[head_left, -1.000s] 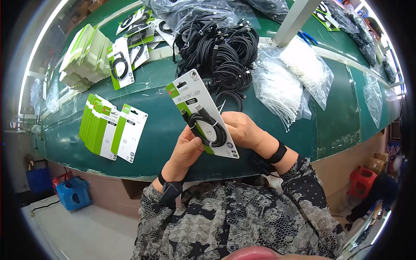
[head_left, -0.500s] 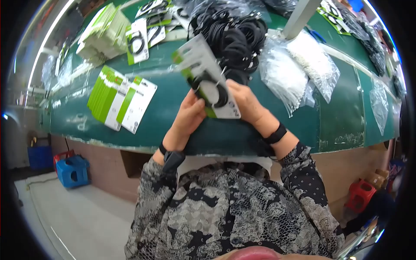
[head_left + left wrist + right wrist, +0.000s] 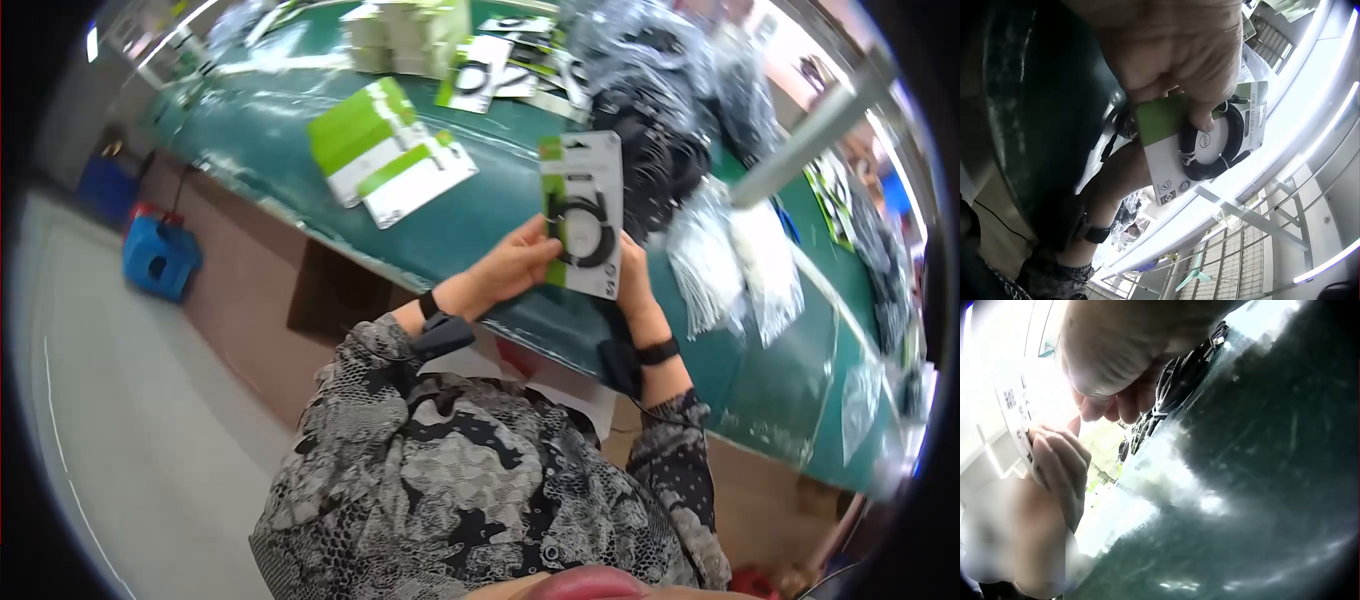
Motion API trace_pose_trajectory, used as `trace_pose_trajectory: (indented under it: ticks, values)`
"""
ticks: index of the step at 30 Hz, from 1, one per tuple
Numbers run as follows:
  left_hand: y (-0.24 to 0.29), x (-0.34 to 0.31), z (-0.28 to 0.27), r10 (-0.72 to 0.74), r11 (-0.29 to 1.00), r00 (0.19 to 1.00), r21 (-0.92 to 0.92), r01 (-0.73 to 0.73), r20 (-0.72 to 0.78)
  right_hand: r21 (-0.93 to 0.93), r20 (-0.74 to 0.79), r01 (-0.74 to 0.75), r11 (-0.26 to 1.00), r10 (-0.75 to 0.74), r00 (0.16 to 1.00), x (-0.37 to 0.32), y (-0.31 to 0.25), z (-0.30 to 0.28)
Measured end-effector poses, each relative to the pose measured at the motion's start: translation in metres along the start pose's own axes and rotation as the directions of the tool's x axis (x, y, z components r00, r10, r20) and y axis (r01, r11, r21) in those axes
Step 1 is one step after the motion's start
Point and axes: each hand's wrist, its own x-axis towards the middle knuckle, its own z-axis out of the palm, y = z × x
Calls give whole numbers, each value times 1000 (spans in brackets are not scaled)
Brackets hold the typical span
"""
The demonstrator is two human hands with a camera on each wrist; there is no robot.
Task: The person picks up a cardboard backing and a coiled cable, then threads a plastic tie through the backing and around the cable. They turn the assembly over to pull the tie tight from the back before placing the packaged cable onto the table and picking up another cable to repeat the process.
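Observation:
A white and green packaging card (image 3: 604,170) printed for a USB-C cable is held up before the body. Its coiled black cable (image 3: 587,258) is bound to the front with white ties (image 3: 1226,164). My left hand (image 3: 515,262) grips the lower left edge, thumb on the front, fingers behind. At the card's right edge is my right hand (image 3: 636,278), partly hidden by it. The right wrist view shows the right hand's fingers (image 3: 1127,405) curled, close to the left hand's fingers (image 3: 1060,464) behind the card; I cannot tell what they hold.
Fanned cards (image 3: 362,140) lie on the green table (image 3: 500,195) at left. Beyond them are stacked cards (image 3: 405,40) and packaged cables (image 3: 476,75). A heap of black cables (image 3: 650,160), bags of white ties (image 3: 705,265) and a grey post (image 3: 815,125) stand right.
The head view has turned, so the table now slants down to the right. The card went from leaning left to nearly upright, still in the left hand, with the right hand at its right side.

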Motion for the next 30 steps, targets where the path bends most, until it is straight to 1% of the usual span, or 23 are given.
trace_pose_trajectory:
  ticks: [1,2,4,5,6,8,9,10,12,13,14,16,18,19,20,22,23,25,26,27,28,29,30]
  values:
    - [8,-12,-6,29,999,999,20,-28,-21,-16,2,10,1000,-10,1000,1,-3,1]
    - [13,-20,-10,-2,1000,998,-2,2,-64,-1,7,33,999,-33,999,-1,0,1]
    - [24,-28,-14,-81,995,989,-62,74,-127,-74,79,-52,996,58,995,-4,10,-1]
    - [43,-34,-13,-58,998,989,-38,54,-136,-72,78,-44,996,50,996,-5,11,-4]
    - [71,-41,-17,-40,999,989,-13,39,-145,-15,1,-130,991,130,992,-6,11,-7]
    - [114,-45,-58,137,983,940,162,-89,-313,123,-135,-287,950,303,943,-4,10,-7]
    - [144,-47,-62,196,969,934,204,-138,-300,131,-136,-290,948,306,942,-3,9,-5]
    - [173,-49,-65,250,952,926,244,-182,-284,124,-95,-286,950,298,950,-4,7,-4]
    - [223,-51,-89,328,916,851,359,-180,-411,104,-27,-275,956,279,960,-3,6,-3]
    - [244,-50,-98,412,866,819,452,-215,-400,106,-39,-278,955,283,958,-1,6,-3]
    - [258,-51,-106,492,807,782,537,-246,-382,84,-40,-255,963,259,965,1,7,-3]
    - [270,-56,-108,509,798,771,546,-256,-383,38,-37,-219,975,220,975,1,6,-3]
    - [273,-47,-106,555,772,744,562,-296,-371,38,-36,-252,967,253,967,0,4,-4]
    - [266,-36,-105,543,779,757,555,-292,-363,42,-26,-272,961,273,962,2,3,-5]
    - [255,-23,-104,429,827,829,526,-200,-359,50,-13,-289,956,290,957,3,2,-5]
    - [231,-4,-102,185,880,918,474,3,-350,54,-15,-281,958,283,959,6,4,-6]
    - [223,8,-100,174,883,919,469,14,-354,62,-9,-272,960,273,962,6,5,-6]
    - [212,42,-98,-83,758,891,553,347,-446,66,-9,-298,952,299,954,5,6,-3]
    - [209,59,-96,-127,755,890,540,373,-438,72,-26,-236,969,239,971,7,8,-2]
    - [206,78,-95,23,789,904,563,245,-426,67,-47,-181,981,184,982,3,9,-4]
    - [198,98,-97,174,806,895,582,111,-411,43,-61,-227,973,230,971,-1,8,-8]
    - [191,117,-101,136,812,907,570,129,-399,57,-72,-235,970,239,968,0,6,-9]
    - [191,131,-107,105,837,896,525,155,-432,81,-84,-233,969,239,967,2,5,-10]
